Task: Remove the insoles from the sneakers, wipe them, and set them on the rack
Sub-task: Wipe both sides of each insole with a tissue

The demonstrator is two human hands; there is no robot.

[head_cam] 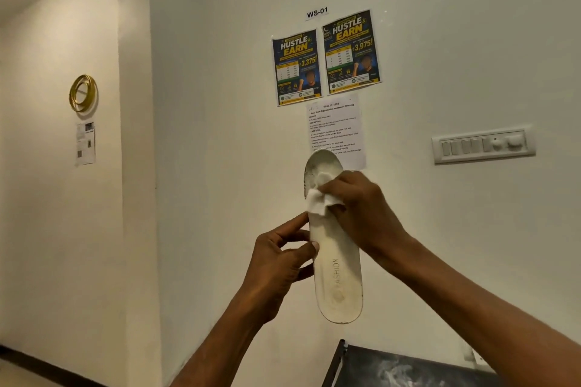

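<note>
Insole length is what the wiping stroke turns on. It stands nearly upright in the air before the wall, toe end up and the heel end with the printed word down, leaning so the heel sits a little to the right. The left hand pinches its left edge about halfway along, thumb tip on the face, so the lower half hangs free below the grip. The right hand is closed round a bunched white cloth and presses it on the upper part of the face, just above the left thumb. I judge this to be the wiping step, with the grubby heel area farthest from the cloth; a stroke would need to run down the long axis, past the left thumb. A dark marbled surface lies below to the right; whether it is the rack I cannot tell.
</note>
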